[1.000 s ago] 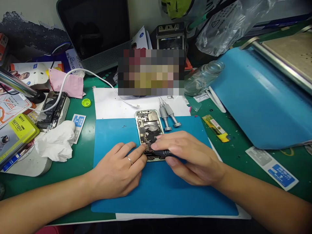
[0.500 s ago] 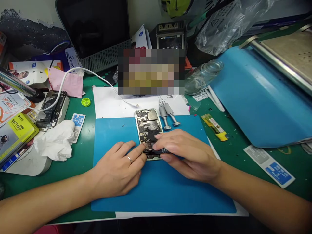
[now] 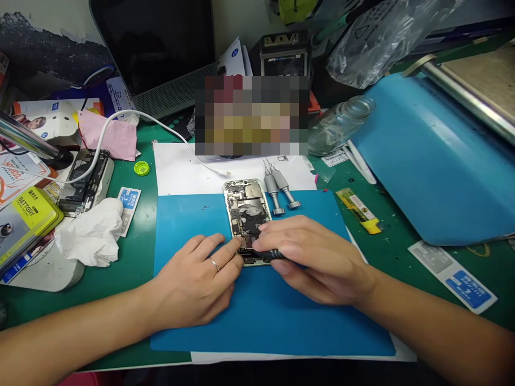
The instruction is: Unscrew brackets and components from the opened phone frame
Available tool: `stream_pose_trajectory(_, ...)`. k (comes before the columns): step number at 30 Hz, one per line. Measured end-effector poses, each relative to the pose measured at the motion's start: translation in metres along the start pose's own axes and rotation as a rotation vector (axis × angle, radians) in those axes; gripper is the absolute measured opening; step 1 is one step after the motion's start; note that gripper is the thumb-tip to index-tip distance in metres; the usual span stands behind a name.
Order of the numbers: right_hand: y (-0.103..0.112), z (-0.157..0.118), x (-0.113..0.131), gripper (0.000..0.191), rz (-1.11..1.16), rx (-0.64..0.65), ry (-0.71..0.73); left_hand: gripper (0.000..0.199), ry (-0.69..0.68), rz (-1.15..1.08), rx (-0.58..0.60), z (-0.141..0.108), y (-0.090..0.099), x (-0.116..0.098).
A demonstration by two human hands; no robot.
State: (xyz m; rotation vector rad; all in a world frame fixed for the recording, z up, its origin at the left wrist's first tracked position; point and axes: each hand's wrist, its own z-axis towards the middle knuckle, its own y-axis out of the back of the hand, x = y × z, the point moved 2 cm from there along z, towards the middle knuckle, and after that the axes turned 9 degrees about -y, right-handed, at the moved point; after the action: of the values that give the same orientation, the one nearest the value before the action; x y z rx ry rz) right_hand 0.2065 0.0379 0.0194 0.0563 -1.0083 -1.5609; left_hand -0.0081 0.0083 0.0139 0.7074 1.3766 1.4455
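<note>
An opened smartphone (image 3: 248, 212) lies on the blue mat (image 3: 189, 214), its circuit boards and dark inner parts bare. My left hand (image 3: 201, 276), with a ring on one finger, rests on the mat and holds the phone's lower left edge with its fingertips. Over the phone's lower right side, my right hand (image 3: 317, 260) pinches a thin black tool (image 3: 275, 254); its exact kind is mostly hidden by the fingers. Two grey screwdrivers (image 3: 278, 193) lie just beyond the phone's upper right corner.
A white cable (image 3: 169, 130) arches from the left toward the phone. On the left lie crumpled tissue (image 3: 94, 230), another opened phone (image 3: 84, 179) and a battery box (image 3: 32, 220). A glass jar (image 3: 338, 126) and a yellow packet (image 3: 359, 210) are on the right.
My right hand and its tool have shifted slightly right and down. My left hand stays at the phone's edge. The view has moved a little.
</note>
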Motion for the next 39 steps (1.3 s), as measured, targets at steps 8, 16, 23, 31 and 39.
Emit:
stream_pose_trajectory(8,-0.0015,0.0028,-0.0005,0.047,-0.014,-0.023,-0.040,0.035,-0.002,0.002,0.007,0.0001,0.0000,0.0003)
stream_pose_trajectory(16,-0.0005,0.0025,0.0007,0.054,0.023,0.011,-0.019,0.037,-0.007,0.009,-0.010,-0.0009,0.0000,-0.0005)
stream_pose_trajectory(23,-0.0005,0.0000,0.0008,0.060,0.050,0.030,-0.018,0.037,-0.008,0.009,-0.009,-0.0015,-0.0005,-0.0006)
stream_pose_trajectory(31,-0.0021,0.0022,-0.0028,0.056,0.045,-0.004,-0.026,0.033,-0.002,0.005,-0.009,-0.0016,0.0001,-0.0012)
stream_pose_trajectory(39,-0.0032,0.0000,-0.0015,0.056,0.098,0.013,0.006,0.035,0.011,0.009,-0.008,-0.0026,-0.0003,-0.0015)
